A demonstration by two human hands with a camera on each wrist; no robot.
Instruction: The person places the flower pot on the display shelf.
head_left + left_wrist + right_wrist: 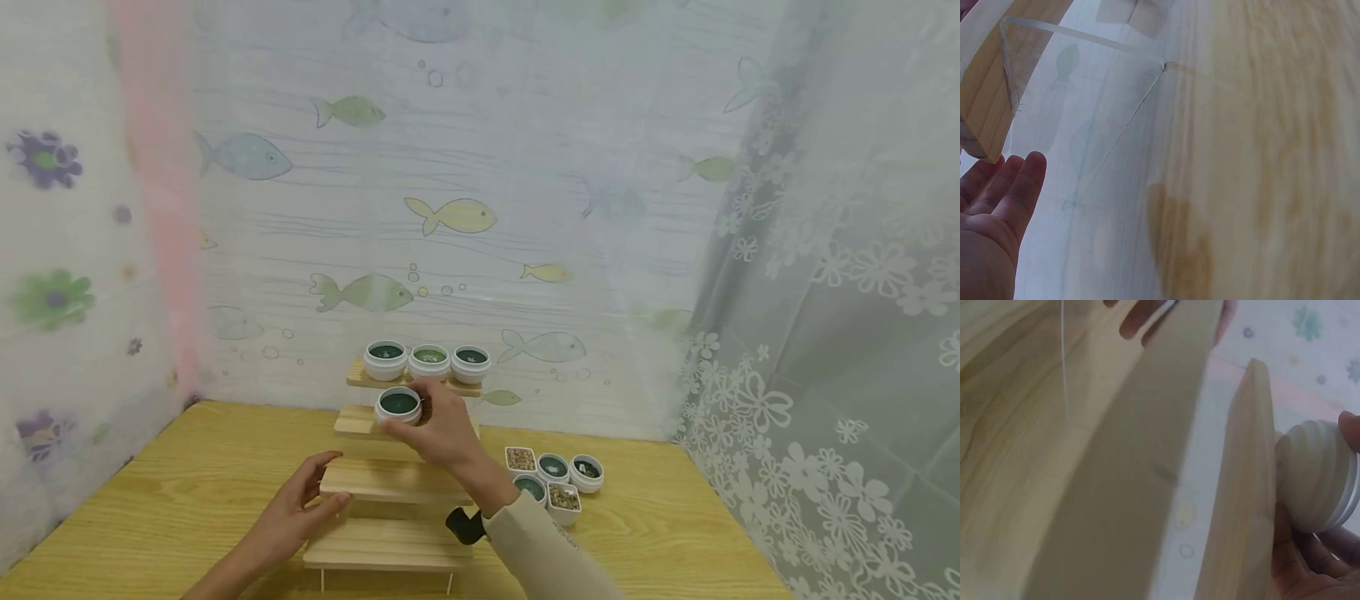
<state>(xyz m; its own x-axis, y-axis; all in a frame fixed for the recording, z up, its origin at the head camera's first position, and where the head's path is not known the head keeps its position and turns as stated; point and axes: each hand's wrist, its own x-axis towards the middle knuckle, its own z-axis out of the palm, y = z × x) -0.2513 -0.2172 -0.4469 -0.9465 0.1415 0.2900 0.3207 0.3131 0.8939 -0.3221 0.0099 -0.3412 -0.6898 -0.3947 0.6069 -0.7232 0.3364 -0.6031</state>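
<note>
My right hand (450, 429) pinches a small white round bowl (399, 404) with dark green inside, thumb at the front and fingers behind. The bowl is at the second-highest step of a stepped wooden stand (390, 479). In the right wrist view the ribbed white bowl (1313, 475) is close beside a plank (1241, 481); contact is unclear. Three similar bowls (429, 362) stand in a row on the top step. My left hand (303, 504) is at the left end of a lower step, its fingers (1025, 187) extended by the plank's end (985, 119).
Right of the stand, several small white dishes are grouped on the wood-grain table (645, 533): round ones (587, 472) with green insides and square ones (521, 460) with granular contents. Clear panels (1085, 37) support the planks. A fish-patterned curtain (525, 250) hangs behind the table.
</note>
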